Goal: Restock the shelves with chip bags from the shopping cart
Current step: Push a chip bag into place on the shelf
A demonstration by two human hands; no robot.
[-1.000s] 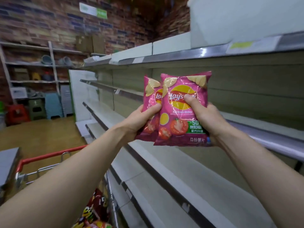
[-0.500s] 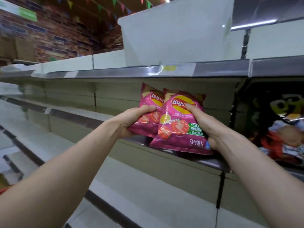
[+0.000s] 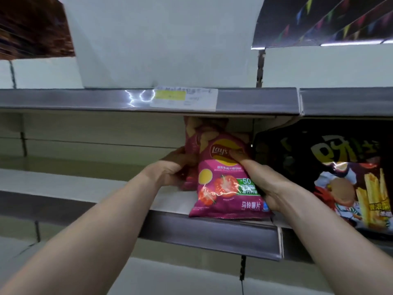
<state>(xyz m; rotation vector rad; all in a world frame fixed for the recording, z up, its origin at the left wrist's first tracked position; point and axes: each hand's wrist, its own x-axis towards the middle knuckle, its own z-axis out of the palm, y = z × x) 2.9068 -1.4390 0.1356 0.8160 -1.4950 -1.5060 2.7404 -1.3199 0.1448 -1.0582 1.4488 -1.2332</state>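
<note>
Shelf (image 3: 74, 182) open leftward, dark bag (image 3: 340, 167) just right. Left hand (image 3: 172, 167) grips rear chip bag (image 3: 190, 141); right hand (image 3: 265, 184) grips front chip bag (image 3: 221, 188) at lip.

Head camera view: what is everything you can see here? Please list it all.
Chip bags: two, pink, upright on the middle shelf, one partly behind the other.
Snack bag: one, black with yellow print, next section to the right.
Shelves: three levels, pale boards, grey fronts.
Price label: one, white and yellow, upper shelf front.
Flags: several, mixed colours, top right.
Left hand: one, grips the rear bag.
Right hand: one, grips the front bag.
</note>
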